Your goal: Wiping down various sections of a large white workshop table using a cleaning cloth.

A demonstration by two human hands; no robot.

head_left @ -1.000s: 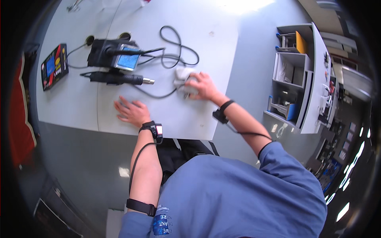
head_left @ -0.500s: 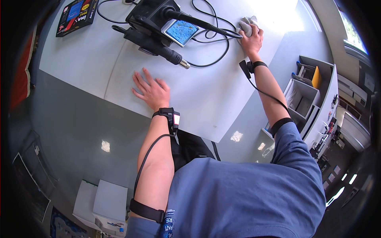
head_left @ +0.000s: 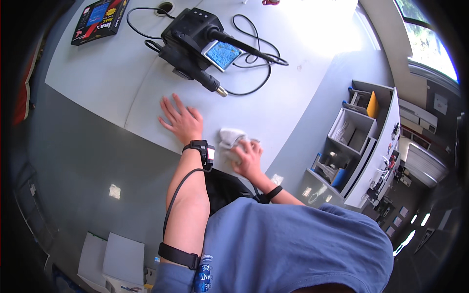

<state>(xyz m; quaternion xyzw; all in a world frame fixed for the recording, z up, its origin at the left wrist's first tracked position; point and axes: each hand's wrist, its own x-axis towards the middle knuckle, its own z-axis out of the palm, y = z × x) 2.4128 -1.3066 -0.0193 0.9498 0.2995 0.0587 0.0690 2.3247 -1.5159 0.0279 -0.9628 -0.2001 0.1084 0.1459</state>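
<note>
My left hand (head_left: 183, 121) lies flat on the white table (head_left: 151, 105), fingers spread, near its front edge and holding nothing. My right hand (head_left: 248, 158) presses a crumpled pale grey cloth (head_left: 233, 137) onto the tabletop close to the same edge, to the right of my left hand. Its fingers are bent over the cloth and partly hide it. Beyond my hands stands a black soldering station (head_left: 188, 31) with a hot air gun (head_left: 195, 73) hung on its side, the metal nozzle pointing toward me. A blue sponge in a tray (head_left: 223, 54) sits against the station.
Black cables (head_left: 266, 78) loop over the table to the station's right. A black printed box (head_left: 100, 22) lies at the far left, near a round cable hole (head_left: 166, 8). A small red object (head_left: 270, 2) is at the far edge. Grey shelving (head_left: 359, 127) stands on the right.
My right hand has drawn the cloth from the table's far right, beside the cables, back to the near edge. The left hand stays flat in place. The view has shifted slightly.
</note>
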